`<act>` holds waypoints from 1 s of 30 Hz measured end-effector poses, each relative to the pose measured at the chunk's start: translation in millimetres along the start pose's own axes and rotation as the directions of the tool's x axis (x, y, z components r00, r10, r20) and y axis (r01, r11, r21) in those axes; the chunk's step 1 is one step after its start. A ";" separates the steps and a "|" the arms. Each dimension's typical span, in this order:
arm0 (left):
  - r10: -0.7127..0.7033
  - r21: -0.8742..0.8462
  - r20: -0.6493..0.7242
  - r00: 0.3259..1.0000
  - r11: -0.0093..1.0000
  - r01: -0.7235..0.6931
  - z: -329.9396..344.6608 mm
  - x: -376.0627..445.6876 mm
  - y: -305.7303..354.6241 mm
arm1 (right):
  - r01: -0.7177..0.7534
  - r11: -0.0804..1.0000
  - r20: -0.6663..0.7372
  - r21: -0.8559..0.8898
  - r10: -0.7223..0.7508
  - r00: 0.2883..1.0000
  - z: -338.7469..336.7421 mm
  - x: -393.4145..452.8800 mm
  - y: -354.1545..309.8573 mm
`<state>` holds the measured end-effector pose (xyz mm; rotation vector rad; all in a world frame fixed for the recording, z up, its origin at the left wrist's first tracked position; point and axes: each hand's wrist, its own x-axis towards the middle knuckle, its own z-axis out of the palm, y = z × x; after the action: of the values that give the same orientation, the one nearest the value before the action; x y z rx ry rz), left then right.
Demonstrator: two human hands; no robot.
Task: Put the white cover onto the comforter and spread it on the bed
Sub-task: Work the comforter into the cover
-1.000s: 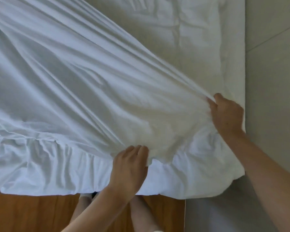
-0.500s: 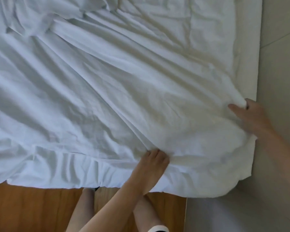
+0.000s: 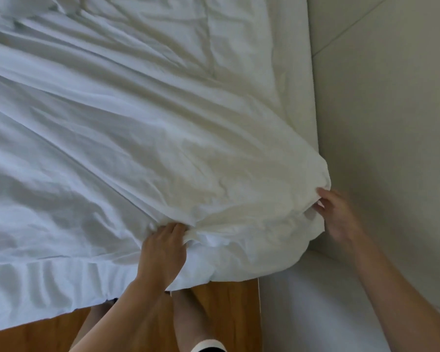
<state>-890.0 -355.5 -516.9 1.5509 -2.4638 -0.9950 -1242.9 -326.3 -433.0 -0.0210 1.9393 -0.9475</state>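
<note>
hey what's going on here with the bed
A person stands at the edge of a bed, working on a white covered comforter spread across it. The left hand grips a bunch of the fabric near the edge. The right hand pinches the comforter's corner, beside the beige wall. The cloth is down on the mattress but wrinkled, so it is not yet smoothed out.
</note>
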 end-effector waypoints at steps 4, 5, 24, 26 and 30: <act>0.081 0.047 0.011 0.997 0.996 -0.082 4.0 -3.1 0.8 | 0.066 0.965 0.021 0.252 -0.073 0.997 29.1 3.9 -26.1; 0.127 0.051 0.013 0.992 0.990 -0.128 5.6 -4.1 2.2 | 0.126 0.985 -0.030 0.116 -0.123 0.992 36.1 5.6 -28.1; 0.449 0.177 0.372 0.812 0.825 -0.537 28.4 -74.4 -6.9 | 0.102 0.256 -0.030 -0.961 -0.466 0.884 -9.3 19.3 86.2; 0.445 0.144 0.373 0.814 0.839 -0.525 9.2 -70.0 -3.6 | 0.059 0.459 -0.218 -0.886 -0.527 0.822 19.3 13.9 73.0; 0.345 0.249 0.313 0.885 0.870 -0.426 -47.3 -60.1 -12.6 | 0.145 0.626 -0.330 -0.766 -0.577 0.747 85.3 -28.5 48.4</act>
<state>-832.8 -332.3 -470.1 0.9476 -3.0733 -0.8089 -1145.7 -333.2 -463.7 -0.7184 2.8409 -0.3977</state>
